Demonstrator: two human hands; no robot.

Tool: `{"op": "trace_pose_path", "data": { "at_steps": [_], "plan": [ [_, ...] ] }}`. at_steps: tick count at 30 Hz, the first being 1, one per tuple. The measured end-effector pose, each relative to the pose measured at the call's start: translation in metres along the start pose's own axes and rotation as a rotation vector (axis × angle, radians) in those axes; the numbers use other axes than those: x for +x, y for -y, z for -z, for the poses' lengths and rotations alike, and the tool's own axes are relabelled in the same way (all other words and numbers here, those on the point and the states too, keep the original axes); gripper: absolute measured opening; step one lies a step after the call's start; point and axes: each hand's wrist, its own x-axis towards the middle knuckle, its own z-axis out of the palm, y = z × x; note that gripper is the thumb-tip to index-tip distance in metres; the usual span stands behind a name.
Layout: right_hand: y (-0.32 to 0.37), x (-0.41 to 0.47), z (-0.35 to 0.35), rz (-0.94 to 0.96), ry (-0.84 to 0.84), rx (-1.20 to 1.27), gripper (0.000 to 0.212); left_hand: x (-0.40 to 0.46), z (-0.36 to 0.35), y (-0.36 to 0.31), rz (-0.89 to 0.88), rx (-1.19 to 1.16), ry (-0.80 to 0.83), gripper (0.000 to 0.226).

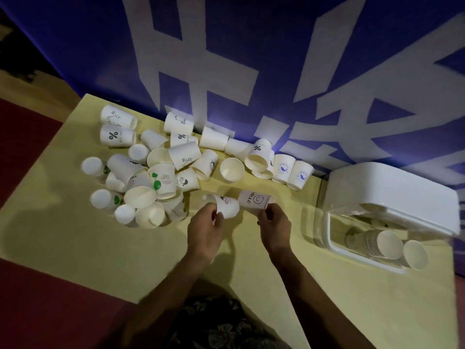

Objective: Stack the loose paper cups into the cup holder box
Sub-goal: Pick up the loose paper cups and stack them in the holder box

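Observation:
Many loose white paper cups lie heaped on the left and back of a pale yellow table. My left hand grips one printed cup by its side. My right hand pinches a second cup marked HELLO. The two cups are held close together just above the table's middle. At the right stands the cup holder box, clear-walled with a white rim, and stacks of nested cups lie on their sides inside it.
The box's white lid stands raised at its far side. A blue banner with large white shapes hangs right behind the table. Dark red floor surrounds the table on the left and front. A row of cups lines the banner.

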Motion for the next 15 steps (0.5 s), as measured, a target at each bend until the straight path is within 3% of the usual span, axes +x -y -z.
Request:
{"op": "trace_pose_path", "data": {
  "at_steps": [6,15],
  "plan": [
    [-0.017,-0.024,0.080,0.323,-0.229,-0.107,0.008,-0.019,-0.020,-0.060,-0.472,0.148,0.004,0.005],
    [-0.075,-0.032,0.206,0.531,-0.366,-0.301,0.005,-0.080,-0.094,-0.154,-0.719,0.185,0.044,0.018]
  ]
}}
